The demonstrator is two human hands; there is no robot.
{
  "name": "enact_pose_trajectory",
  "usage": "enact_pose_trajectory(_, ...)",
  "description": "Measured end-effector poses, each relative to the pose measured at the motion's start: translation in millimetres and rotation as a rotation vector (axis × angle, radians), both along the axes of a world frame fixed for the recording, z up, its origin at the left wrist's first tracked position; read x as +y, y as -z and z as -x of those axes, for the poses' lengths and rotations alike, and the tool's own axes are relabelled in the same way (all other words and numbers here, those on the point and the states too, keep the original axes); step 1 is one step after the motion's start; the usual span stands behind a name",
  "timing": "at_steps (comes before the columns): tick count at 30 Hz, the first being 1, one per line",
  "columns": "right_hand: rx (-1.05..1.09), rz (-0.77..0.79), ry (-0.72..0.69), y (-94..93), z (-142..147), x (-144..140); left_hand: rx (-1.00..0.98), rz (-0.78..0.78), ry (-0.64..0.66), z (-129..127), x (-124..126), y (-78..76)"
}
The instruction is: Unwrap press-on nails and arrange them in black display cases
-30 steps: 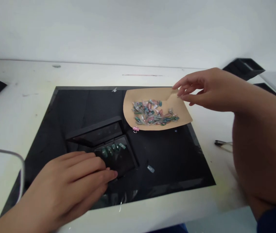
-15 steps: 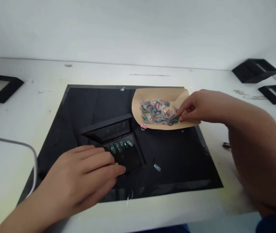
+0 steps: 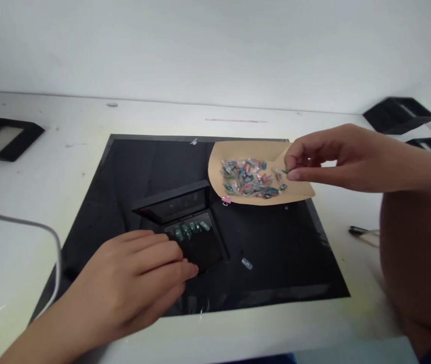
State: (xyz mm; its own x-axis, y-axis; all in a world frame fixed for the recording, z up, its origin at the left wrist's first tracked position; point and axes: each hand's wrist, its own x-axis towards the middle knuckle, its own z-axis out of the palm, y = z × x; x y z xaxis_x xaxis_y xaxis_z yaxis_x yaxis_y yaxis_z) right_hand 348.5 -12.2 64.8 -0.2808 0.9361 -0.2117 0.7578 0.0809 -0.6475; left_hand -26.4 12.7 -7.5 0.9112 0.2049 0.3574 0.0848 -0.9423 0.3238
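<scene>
Between the thumb and fingertips of my right hand point(image 3: 314, 159) is a small green press-on nail point(image 3: 287, 171), lifted just over the tan paper tray point(image 3: 246, 148). Inside that tray lies a loose pile of press-on nails point(image 3: 244, 177) in green, pink and clear tones. My left hand point(image 3: 143, 275) grips the near left edge of a black case point(image 3: 221, 242), its fingers closed over that side. The lid point(image 3: 173, 202) of the case stands raised. Along the back of the case sits a row of several green nails point(image 3: 191, 229). My left thumb is mostly hidden.
A pale nail point(image 3: 247, 263) lies on the black mat point(image 3: 276, 242), right of the case. A pink binder clip point(image 3: 226, 200) grips the tray's front edge. Black angular frames point(image 3: 6, 139) stand on both sides of the white table. A grey cable point(image 3: 54, 237) runs at left.
My right hand has risen from the pile and moved slightly right, now with a green nail in its pinch. My left hand stays at the case.
</scene>
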Motion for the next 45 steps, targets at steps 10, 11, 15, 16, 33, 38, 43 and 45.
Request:
enact_pose_trajectory(10, 0.767, 0.111, -0.312, 9.4, 32, -12, -0.032, -0.031, -0.057, -1, 9, 0.1)
enact_pose_trajectory(11, 0.821, 0.105, -0.324, 11.7, 35, -13, -0.037, -0.040, -0.059, -1, 9, -0.3)
enact_pose_trajectory(15, 1.001, 0.070, -0.361, 20.6, 50, -15, -0.074, -0.091, -0.077, 0, 8, -2.5)
enact_pose_trajectory(16, 1.025, 0.077, -0.367, 22.6, 54, -17, -0.080, -0.104, -0.078, 0, 8, -2.9)
enact_pose_trajectory(33, 1.269, 0.220, -0.180, 76.8, 137, -55, -0.572, 0.078, -0.062, -21, -16, 0.6)
enact_pose_trajectory(38, 1.283, 0.300, -0.142, 80.0, 149, -56, -0.640, 0.265, -0.007, -32, -22, 8.9)
enact_pose_trajectory(43, 1.274, 0.233, -0.150, 82.9, 150, -57, -0.710, 0.662, 0.063, -39, -25, 16.2)
enact_pose_trajectory(45, 1.269, 0.244, -0.151, 83.7, 149, -58, -0.668, 0.787, 0.082, -39, -25, 16.1)
